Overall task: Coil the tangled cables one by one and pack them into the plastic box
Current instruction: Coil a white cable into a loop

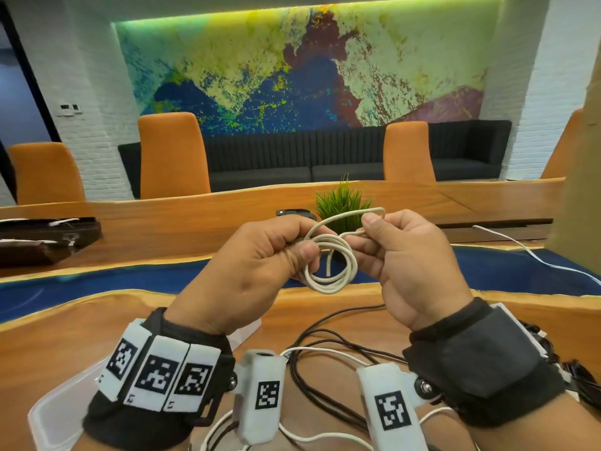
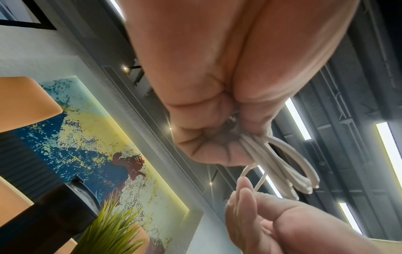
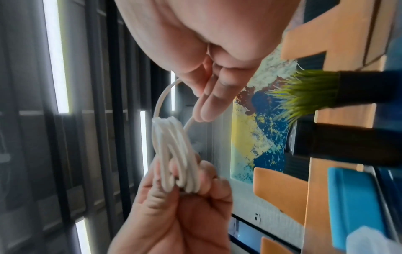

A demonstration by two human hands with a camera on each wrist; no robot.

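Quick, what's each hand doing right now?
Left hand: grips the coiled white cable.
Right hand: pinches that cable's loose end.

A long wooden table with a blue band along its middle (image 1: 325, 307) is seen. On its near part are laid tangled black and white cables (image 1: 328, 353); near left — a clear plastic box (image 1: 55, 415); farther off, a small green grass-like plant (image 1: 340, 203).
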